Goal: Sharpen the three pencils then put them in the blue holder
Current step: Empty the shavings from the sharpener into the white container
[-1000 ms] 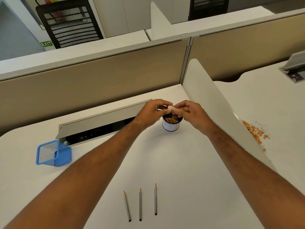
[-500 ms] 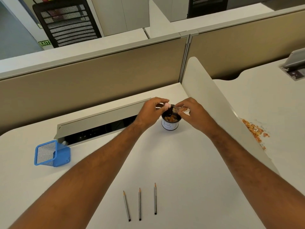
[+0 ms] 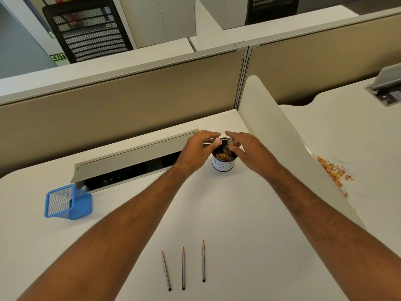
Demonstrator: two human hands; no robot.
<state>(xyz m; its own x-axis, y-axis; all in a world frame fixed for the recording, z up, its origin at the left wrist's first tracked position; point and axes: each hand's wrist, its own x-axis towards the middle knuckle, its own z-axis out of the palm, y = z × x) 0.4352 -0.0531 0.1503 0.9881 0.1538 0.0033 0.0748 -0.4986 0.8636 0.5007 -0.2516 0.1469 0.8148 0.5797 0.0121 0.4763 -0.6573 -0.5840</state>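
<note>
Left hand: thumb and fingertips pinch a small pink piece, seemingly the sharpener body, just beside the rim of the cup. Right hand: fingers curl around a small clear part, apparently the sharpener's shavings cover, held directly over the cup's mouth; the part is blurred and its exact shape cannot be told. The two hands are close but apart, with a narrow gap between them above the cup.

The cup is white with a dark rim, stands upright on the desk, and holds orange-brown shavings. Handwritten marks show on its side.

Both forearms reach forward from the near edge of the desk and converge on the cup.

Three pencils lie on the desk near the viewer, between the forearms, side by side and not touching, points away from the viewer. All three points look sharp.

The holder, blue mesh, lies tipped on its side at the left of the desk, well apart from the pencils, just beside an open cable tray.

A divider stands to the right; beyond it, loose shavings are scattered on the neighbouring desk.
</note>
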